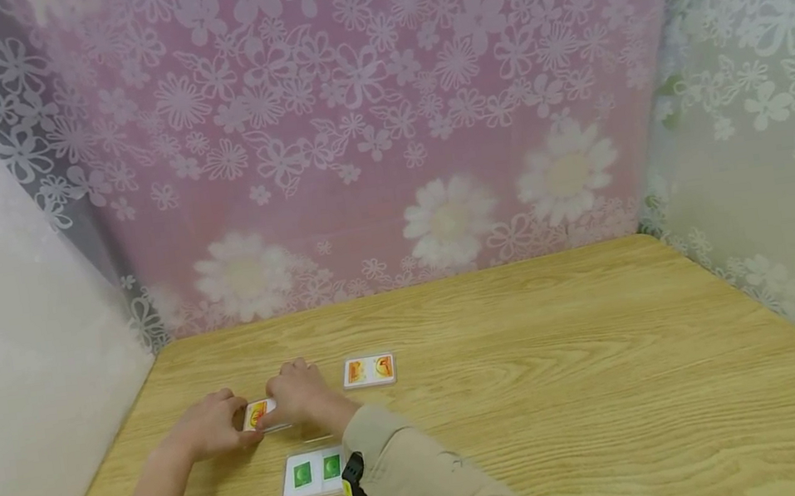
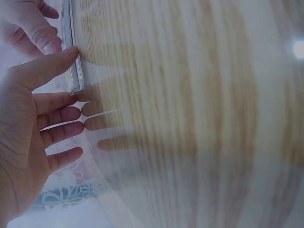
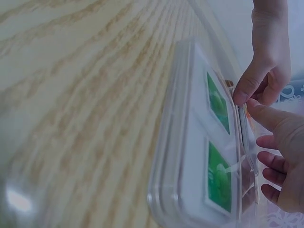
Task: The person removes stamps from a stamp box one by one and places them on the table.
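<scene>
On the left part of the table, both hands hold a clear card case [image 1: 258, 415] with an orange picture on white. My left hand [image 1: 210, 426] pinches its left end, thumb and index finger at the corner in the left wrist view. Over its right part lies my right hand [image 1: 301, 395], thumb on the near side and fingers toward the far edge. That hand covers much of the case. Closer to me, below the right wrist, sits a larger clear case [image 1: 316, 475] with two green pictures. In the right wrist view, this green-picture case [image 3: 192, 137] stands large in front of both hands.
Another clear case [image 1: 369, 371] with two orange pictures lies to the right of the hands. The wood-grain table [image 1: 573, 376] ends at a pink flowered curtain [image 1: 365, 118]. Pale sheets hang along both sides. Each wrist wears a black camera [image 1: 355, 492].
</scene>
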